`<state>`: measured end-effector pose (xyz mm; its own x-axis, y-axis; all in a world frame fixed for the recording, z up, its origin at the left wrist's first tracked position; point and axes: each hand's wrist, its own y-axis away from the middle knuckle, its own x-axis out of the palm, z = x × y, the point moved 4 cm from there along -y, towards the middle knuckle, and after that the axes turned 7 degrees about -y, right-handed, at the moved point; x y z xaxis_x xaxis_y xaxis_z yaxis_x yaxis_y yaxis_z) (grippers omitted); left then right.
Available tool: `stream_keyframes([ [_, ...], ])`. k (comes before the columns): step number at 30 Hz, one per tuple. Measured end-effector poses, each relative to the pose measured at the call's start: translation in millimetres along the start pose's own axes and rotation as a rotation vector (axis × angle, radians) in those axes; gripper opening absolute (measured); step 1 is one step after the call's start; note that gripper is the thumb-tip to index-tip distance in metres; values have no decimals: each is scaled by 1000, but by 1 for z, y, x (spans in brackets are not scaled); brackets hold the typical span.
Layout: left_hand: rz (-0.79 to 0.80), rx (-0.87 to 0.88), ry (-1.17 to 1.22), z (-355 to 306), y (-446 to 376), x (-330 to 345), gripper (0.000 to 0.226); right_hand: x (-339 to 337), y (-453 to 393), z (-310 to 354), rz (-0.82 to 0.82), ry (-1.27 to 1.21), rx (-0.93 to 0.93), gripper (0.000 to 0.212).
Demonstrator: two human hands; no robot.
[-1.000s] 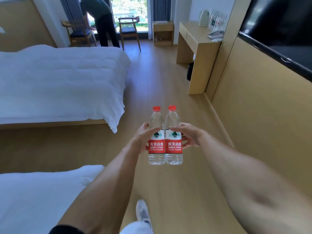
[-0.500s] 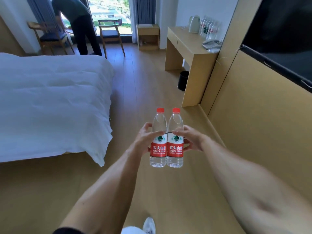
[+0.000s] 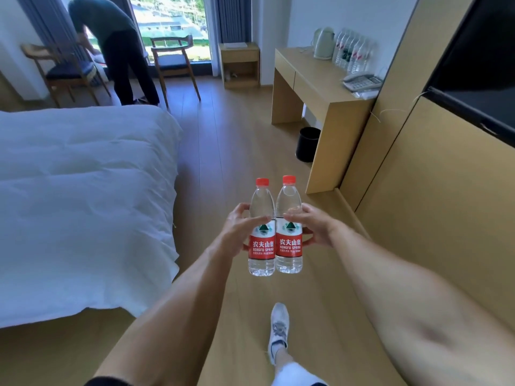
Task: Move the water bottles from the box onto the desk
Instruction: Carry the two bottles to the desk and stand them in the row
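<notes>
Plainly, risk: the two bottles touch side by side, so a squeeze from either side could make one slip down between the hands and drop to the floor [image 3: 228, 151].
Second risk: the worktop [image 3: 315, 76] already carries a kettle [image 3: 323, 43], a row of bottles [image 3: 352, 51] and a telephone [image 3: 362, 82]; a careless set-down could knock them.
Left hand [image 3: 239, 232]: arm outstretched, thumb across the label, fingers wrapped behind the left bottle [image 3: 262, 235], grasping it upright.
Right hand [image 3: 312, 228]: mirrored, clasping the right bottle [image 3: 289, 232] upright.
Bottles' place: mid-air over the floor, well apart from the worktop ahead on the right; no box in view.
</notes>
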<state>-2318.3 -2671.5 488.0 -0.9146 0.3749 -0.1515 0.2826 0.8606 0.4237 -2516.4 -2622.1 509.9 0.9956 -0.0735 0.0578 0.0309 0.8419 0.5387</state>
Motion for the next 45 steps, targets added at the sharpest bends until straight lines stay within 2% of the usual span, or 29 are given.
stream_keyframes([
  [10,-81,-56,19,-87,-187,-32,48,-35,-196,112,82,29,42,52],
  [21,-107,-73,44,-155,-335,-85,63,-33,-343,210,127,60,55,50],
  [32,1,-76,20,-212,-538,-157,58,-25,-516,309,-11,38,47,51],
  [37,48,-79,2,-251,-622,-195,48,-16,-584,360,-53,0,41,52],
  [45,115,-81,-57,-302,-726,-212,43,-34,-666,413,-131,-69,44,48],
])
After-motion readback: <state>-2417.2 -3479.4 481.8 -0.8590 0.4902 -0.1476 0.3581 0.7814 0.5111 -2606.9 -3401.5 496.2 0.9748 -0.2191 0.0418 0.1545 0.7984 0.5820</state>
